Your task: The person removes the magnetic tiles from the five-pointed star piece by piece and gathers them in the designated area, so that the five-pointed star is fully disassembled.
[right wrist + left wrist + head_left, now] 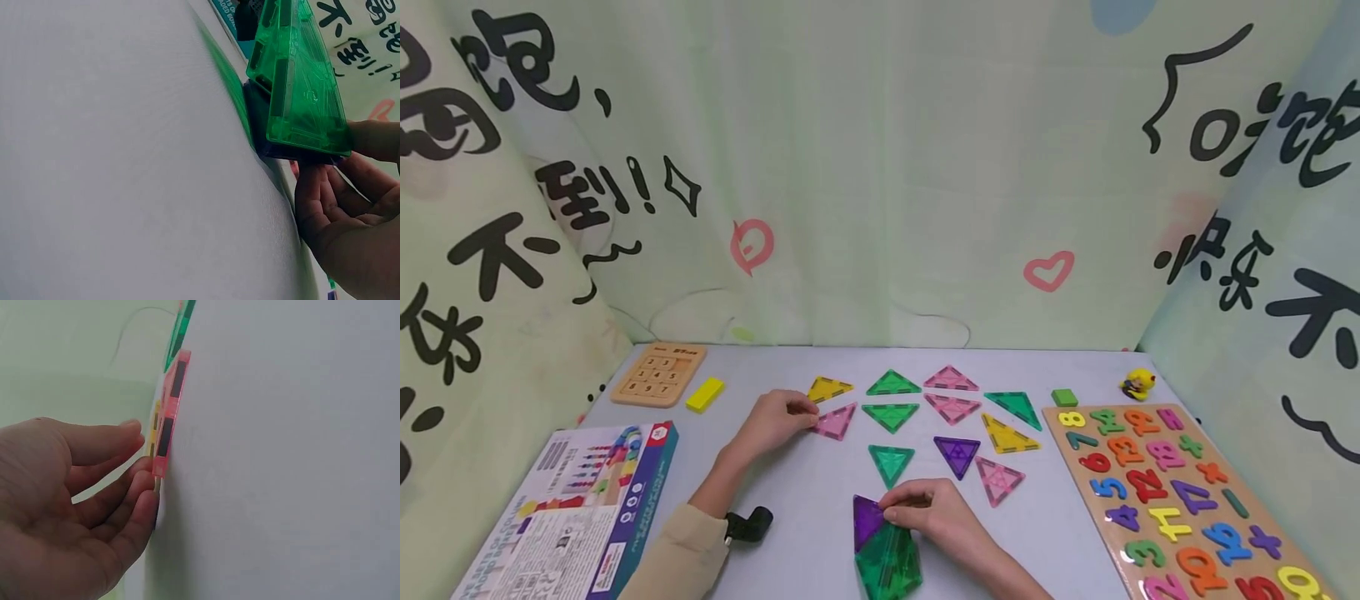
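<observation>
Fingers of the left hand (771,423) touch a translucent pink triangle (835,421); the right hand (936,518) pinches a glossy green plastic stack (887,562) with a purple tile (867,521).

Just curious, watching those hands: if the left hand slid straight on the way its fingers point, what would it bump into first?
The left hand points at the pink triangle tile, which its fingers already touch; beyond it probably lies the green triangle tile.
</observation>
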Motion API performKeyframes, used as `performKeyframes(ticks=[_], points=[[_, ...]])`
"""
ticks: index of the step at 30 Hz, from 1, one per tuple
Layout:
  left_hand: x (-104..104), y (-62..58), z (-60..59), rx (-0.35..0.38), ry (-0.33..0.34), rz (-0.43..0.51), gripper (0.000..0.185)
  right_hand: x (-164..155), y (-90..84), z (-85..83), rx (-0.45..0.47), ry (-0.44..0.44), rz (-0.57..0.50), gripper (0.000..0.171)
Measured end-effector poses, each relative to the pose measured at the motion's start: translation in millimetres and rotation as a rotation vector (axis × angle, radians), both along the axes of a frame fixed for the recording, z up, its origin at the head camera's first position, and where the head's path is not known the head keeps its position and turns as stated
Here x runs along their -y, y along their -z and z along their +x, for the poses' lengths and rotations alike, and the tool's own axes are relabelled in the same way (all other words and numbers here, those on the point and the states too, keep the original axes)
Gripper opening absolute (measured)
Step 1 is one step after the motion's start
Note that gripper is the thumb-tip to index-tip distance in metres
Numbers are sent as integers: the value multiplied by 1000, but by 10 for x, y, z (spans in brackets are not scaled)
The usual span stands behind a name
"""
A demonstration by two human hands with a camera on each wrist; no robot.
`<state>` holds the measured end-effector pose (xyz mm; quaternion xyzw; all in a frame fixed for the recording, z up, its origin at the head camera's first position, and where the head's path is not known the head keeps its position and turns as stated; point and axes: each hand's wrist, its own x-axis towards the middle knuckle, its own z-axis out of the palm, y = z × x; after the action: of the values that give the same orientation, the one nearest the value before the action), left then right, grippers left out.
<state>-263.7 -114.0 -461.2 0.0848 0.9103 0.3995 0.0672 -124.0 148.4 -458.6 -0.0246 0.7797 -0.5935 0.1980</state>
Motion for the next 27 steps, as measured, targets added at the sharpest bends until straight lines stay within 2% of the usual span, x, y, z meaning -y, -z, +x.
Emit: performKeyframes(ticks=[4, 7, 9, 14, 17, 20, 27], points=[[60, -22, 150, -25, -37, 36, 11, 4, -9, 1, 9, -5, -14, 29], [72, -83, 271, 4, -12, 31, 10, 1, -17, 6, 8, -5, -23, 29], [56, -131, 345, 48, 63, 29, 10, 3, -20, 8, 2, -6, -27, 28], [-68, -184, 497, 177, 364, 51, 18, 7, -25, -4, -4, -12, -26, 28], [-161, -173, 551, 217, 495, 62, 17, 9, -32, -10, -7, -16, -25, 28], [-221, -143, 580, 219, 550, 65, 9, 13, -31, -3, -17, -20, -22, 28], [-250, -95, 633, 218, 568, 75, 6, 16, -21, 12, -7, -22, -7, 27]])
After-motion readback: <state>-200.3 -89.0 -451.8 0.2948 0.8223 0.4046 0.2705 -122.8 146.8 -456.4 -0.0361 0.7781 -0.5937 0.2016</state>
